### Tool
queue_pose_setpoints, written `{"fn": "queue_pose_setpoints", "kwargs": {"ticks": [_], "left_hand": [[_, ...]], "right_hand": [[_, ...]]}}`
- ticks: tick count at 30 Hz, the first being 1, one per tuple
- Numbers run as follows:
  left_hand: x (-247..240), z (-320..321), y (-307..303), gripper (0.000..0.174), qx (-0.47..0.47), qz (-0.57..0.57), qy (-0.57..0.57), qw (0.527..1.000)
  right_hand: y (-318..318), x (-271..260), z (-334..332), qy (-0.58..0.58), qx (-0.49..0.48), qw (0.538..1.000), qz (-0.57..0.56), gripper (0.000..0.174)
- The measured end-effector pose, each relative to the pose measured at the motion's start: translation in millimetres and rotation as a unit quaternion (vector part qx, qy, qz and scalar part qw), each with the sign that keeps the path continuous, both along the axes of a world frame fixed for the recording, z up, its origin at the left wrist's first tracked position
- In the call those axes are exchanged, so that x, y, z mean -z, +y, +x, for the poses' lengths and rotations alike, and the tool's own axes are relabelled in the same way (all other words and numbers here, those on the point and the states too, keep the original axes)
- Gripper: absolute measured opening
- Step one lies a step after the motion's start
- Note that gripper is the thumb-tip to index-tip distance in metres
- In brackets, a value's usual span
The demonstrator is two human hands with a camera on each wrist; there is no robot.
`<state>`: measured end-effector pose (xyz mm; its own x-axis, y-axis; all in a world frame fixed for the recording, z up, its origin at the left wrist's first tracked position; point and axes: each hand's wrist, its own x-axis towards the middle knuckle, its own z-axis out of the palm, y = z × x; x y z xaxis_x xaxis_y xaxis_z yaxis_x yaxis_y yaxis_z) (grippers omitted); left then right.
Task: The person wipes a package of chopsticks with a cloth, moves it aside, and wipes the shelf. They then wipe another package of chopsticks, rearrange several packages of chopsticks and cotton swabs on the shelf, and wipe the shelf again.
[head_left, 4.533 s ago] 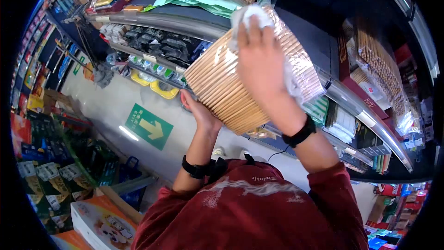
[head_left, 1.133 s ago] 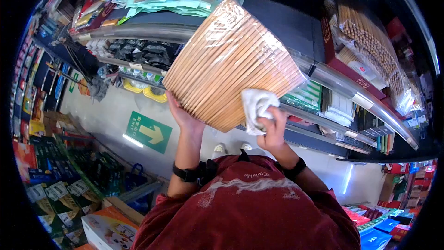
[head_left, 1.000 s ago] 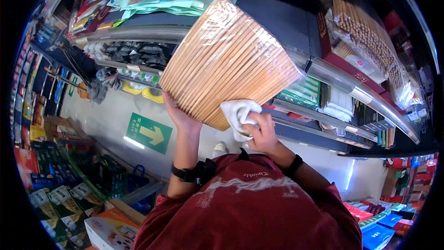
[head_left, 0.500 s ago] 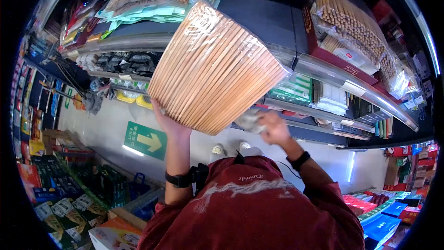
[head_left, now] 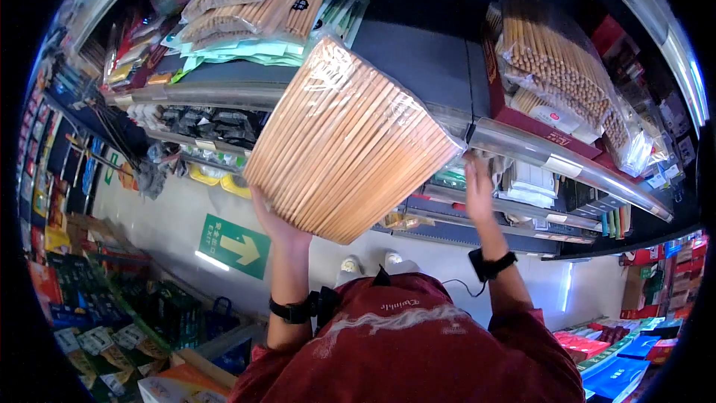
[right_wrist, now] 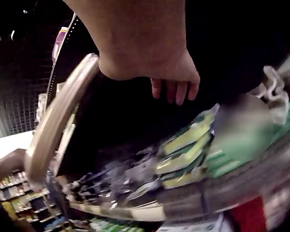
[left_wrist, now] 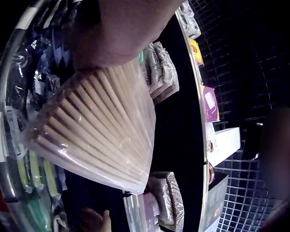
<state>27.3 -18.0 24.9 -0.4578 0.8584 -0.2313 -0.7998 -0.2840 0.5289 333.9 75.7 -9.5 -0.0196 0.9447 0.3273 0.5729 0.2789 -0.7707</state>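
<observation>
My left hand [head_left: 283,230] grips a clear plastic pack of wooden chopsticks [head_left: 350,149] at its lower left edge. The pack is spread like a fan and tilted up in front of the shelves; in the left wrist view its sticks [left_wrist: 101,130] run away from the wrist. To the right of the pack, apart from it, is my right hand [head_left: 479,192], its fingers [right_wrist: 171,91] loosely extended with nothing between them in the right wrist view. A crumpled whitish cloth [right_wrist: 275,92] shows off to the side there, away from the fingers.
Bagged chopsticks [head_left: 246,4] lie on light green packs at the upper left. More stand in a dark red box [head_left: 552,130] at the right. A curved clear shelf edge [head_left: 567,160] runs below. A green exit sign [head_left: 235,245] marks the floor.
My right hand has moved from wiping the pack with the white cloth to the right, away from it, and has let go of the cloth. The left hand still holds the pack.
</observation>
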Motion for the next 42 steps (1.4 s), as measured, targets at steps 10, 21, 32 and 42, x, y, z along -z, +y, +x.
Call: {"fn": "queue_pose_setpoints", "kwargs": {"ticks": [10,21,32,42], "left_hand": [[5,-2,2,0.066,-0.009,0.019,0.000,1.000],[14,6,5,0.060,-0.043,-0.045,0.089,0.994],[28,-35,8,0.040,-0.035,-0.072,0.185,0.980],[2,-37,6,0.054,0.141,0.018,0.514,0.846]], "right_hand": [[-66,-15,-88,0.162,-0.275,0.945,-0.072,0.050],[-68,-8,-102,0.396,-0.227,0.880,-0.133,0.045],[-76,-24,-91,0.378,-0.179,0.901,-0.118,0.042],[-69,-72,-72,0.176,-0.161,0.971,-0.036,0.030]]}}
